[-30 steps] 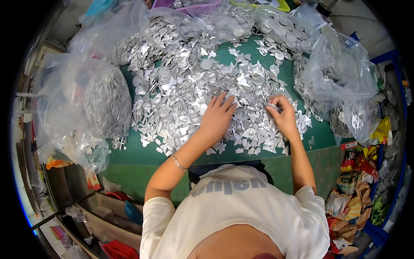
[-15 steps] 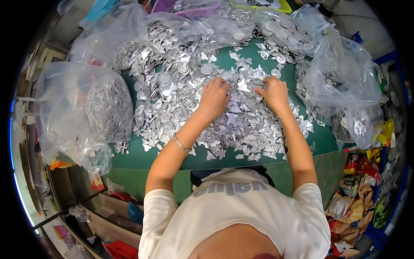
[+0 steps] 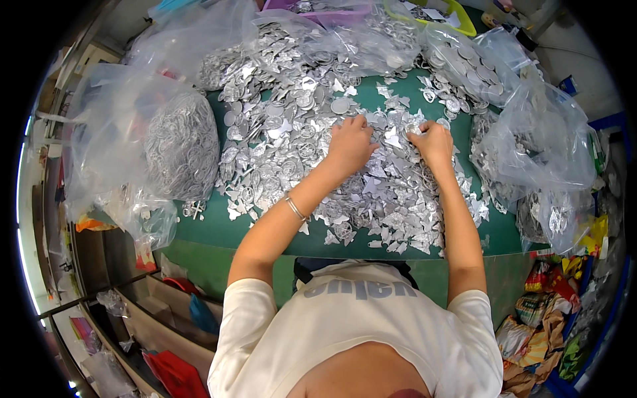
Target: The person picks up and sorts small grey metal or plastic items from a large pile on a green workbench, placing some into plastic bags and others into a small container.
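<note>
Silver-grey metal pieces lie in a broad, loose heap (image 3: pixel 285 156) on the green table (image 3: pixel 206 229); from here I make out flat discs, rings and jagged little shapes. Both of the person's hands are at the heap, toward its right half. The left hand (image 3: pixel 353 142) rests over it with fingers bent and tips down among the pieces; whether they grip one, I cannot tell. A bracelet (image 3: pixel 296 208) circles that wrist. The right hand (image 3: pixel 434 142), just beside, has thumb and fingers drawn close at a small round piece (image 3: pixel 411 128) on the heap, though I can't see if they pinch it. Left of the heap stands a bulging clear bag (image 3: pixel 182 146); right of it, another plastic bag (image 3: pixel 531 146). Beyond its far side sits a purple tray (image 3: pixel 352 14).
</note>
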Motion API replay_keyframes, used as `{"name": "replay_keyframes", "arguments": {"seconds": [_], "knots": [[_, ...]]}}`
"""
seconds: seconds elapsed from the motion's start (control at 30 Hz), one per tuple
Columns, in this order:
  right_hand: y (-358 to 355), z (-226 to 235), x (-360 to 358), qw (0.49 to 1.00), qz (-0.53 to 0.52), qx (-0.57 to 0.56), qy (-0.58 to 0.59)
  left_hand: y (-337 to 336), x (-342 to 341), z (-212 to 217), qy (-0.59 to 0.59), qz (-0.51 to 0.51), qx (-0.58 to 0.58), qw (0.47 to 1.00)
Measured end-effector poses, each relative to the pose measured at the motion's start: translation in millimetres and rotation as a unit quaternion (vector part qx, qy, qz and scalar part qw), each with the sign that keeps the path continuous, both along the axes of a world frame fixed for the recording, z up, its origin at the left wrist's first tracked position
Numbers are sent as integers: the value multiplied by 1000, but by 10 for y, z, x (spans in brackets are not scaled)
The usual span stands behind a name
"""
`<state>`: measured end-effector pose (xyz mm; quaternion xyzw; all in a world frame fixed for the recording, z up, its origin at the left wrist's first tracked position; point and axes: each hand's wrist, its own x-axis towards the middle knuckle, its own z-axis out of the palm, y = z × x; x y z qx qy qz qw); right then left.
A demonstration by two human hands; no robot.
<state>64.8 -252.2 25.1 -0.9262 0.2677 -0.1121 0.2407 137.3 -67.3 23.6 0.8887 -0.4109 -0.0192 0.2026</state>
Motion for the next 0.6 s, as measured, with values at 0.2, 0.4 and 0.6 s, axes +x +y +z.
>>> {"name": "replay_keyframes", "arguments": {"seconds": [0.2,0.4,0.6], "knots": [[117,12,13,992,27,-109,62,-47,72,2,-14,0,-44,999],[35,115,34,993,11,-72,94,50,193,78,96,17,-174,980],[-125,-76,164,991,96,-76,51,434,129,125,227,117,-200,946]]}}
